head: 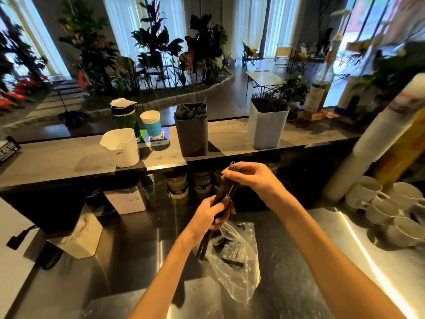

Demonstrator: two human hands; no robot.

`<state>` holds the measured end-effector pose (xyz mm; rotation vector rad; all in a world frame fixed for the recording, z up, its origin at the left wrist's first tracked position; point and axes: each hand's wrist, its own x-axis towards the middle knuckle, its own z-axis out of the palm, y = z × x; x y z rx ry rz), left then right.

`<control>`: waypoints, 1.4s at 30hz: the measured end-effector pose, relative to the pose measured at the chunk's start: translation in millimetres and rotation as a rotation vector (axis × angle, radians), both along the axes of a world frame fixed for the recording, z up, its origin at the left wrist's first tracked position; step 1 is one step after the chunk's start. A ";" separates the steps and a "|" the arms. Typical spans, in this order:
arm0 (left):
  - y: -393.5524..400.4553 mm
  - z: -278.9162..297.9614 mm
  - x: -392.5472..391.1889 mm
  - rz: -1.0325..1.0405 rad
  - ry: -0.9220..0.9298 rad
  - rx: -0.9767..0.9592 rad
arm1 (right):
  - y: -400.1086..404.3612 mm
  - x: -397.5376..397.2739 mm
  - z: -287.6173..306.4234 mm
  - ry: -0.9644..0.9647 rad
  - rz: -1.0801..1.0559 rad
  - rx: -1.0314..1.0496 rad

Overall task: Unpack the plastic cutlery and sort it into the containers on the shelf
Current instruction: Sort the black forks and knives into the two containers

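Over the steel counter (299,238), below the shelf (69,157), I hold a bundle of black plastic cutlery (224,192) in both hands. My left hand (212,214) is curled round the lower handles, and my right hand (249,178) pinches the upper ends, where tines poke out past my fingertips, so these look like forks. Beneath my left hand the clear plastic bag (236,261) lies slumped on the counter with a few dark pieces left inside.

I judge I am mid-sort: squaring up a handful before it goes up. On the shelf stand a dark grey container (192,137) holding what look like spoons, a pale blue container (268,127) bristling with fork-like tips, and a white container (122,147) that looks bare inside. Next, I should lift the bundle up and right to the pale blue container, handles down, keeping my grip tight so none slip loose.
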<state>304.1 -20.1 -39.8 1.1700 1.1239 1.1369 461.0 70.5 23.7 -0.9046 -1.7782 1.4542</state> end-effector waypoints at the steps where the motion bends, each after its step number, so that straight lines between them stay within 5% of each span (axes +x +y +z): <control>1: 5.1 2.6 -1.5 -0.017 0.030 -0.004 | 7.4 3.5 6.3 0.014 -0.018 -0.011; 5: 29.4 2.0 -5.9 0.011 0.213 -0.046 | 43.9 20.7 43.8 0.122 -0.139 -0.052; 7: 44.6 1.2 -6.6 0.083 0.159 -0.096 | 64.8 30.0 65.4 0.218 -0.225 0.002; 18: 144.1 85.5 -4.0 0.162 -0.068 -0.084 | 174.8 52.5 158.3 0.191 -0.676 0.748; 25: 163.7 105.2 -11.8 0.089 -0.337 0.049 | 238.0 37.3 128.5 -0.125 -0.635 0.854; 31: 166.4 112.5 -30.4 0.014 -0.669 0.099 | 262.0 28.8 82.0 -0.821 -0.453 0.962; 34: 163.8 120.9 -42.0 0.021 -0.719 0.156 | 232.9 12.9 72.2 -0.537 -0.538 1.055; 36: 162.3 126.6 -46.4 0.080 -0.724 0.207 | 191.6 -11.4 59.8 -0.215 -0.447 0.704; 39: 162.6 132.4 -48.5 0.190 -0.689 0.302 | 124.0 -51.1 33.6 0.083 -0.286 -0.193; 42: 161.5 135.0 -43.6 0.198 -0.687 0.376 | 96.0 -71.3 13.4 0.399 -0.228 -0.851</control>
